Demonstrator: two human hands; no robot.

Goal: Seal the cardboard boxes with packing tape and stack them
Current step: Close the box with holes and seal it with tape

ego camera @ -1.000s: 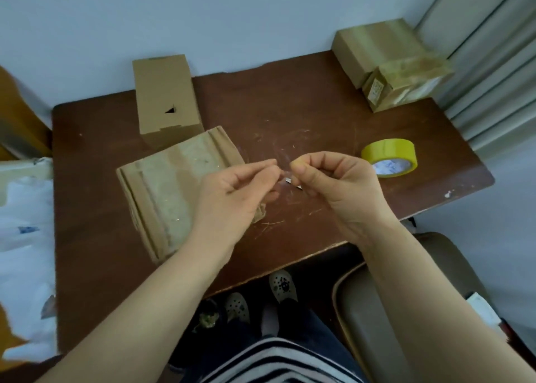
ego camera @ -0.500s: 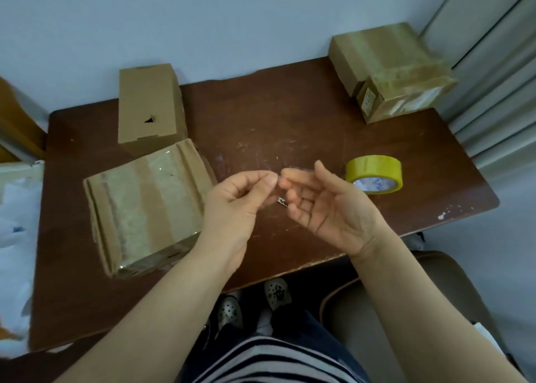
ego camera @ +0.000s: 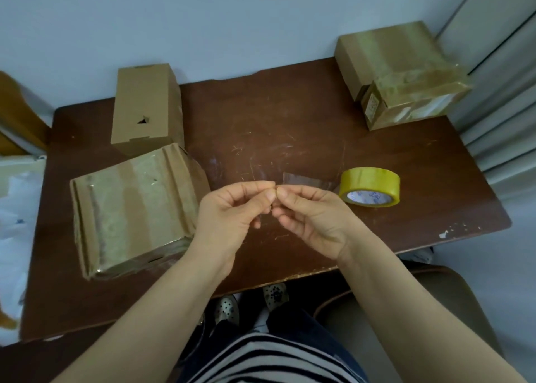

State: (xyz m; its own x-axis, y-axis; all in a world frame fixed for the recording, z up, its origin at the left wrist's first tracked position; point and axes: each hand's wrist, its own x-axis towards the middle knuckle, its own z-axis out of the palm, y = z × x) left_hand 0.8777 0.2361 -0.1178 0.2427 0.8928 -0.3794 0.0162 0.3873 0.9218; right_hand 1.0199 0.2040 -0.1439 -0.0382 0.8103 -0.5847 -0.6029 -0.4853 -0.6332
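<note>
Two hands pinch a tiny object (ego camera: 273,201) over a brown table (ego camera: 290,115).
Left hand (ego camera: 232,211) and right hand (ego camera: 313,217) meet fingertip to fingertip at centre. Yellow tape roll (ego camera: 369,190) lies just right; taped box (ego camera: 130,205) at left, two more boxes (ego camera: 406,72) upper right.

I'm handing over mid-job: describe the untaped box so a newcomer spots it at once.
Start at the brown wooden table and go to its far left corner, by the wall. The untaped box stands there, just behind the larger taped box. It alone is bare, matte cardboard, with a small triangular hole in its top face.
</note>
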